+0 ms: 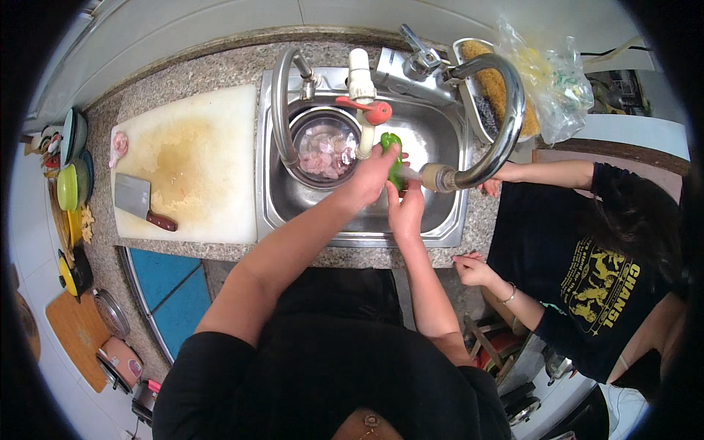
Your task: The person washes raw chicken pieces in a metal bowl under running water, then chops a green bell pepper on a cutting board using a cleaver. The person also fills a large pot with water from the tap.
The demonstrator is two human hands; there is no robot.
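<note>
A green pepper is held over the stainless steel sink. My left hand grips it from the left side. Around its lower end are the fingers of my right hand. A stream of water from the curved chrome faucet on the right runs onto the pepper. To the left of my hands, a metal bowl stands in the sink with pieces of pale pink raw meat inside. A white plastic tap with a red handle partly covers the bowl's right edge.
A cleaver and a small meat piece lie on the stained white cutting board. Another chrome spout arches over the bowl. At right, a person stands with a hand on the counter edge. A plastic bag sits behind.
</note>
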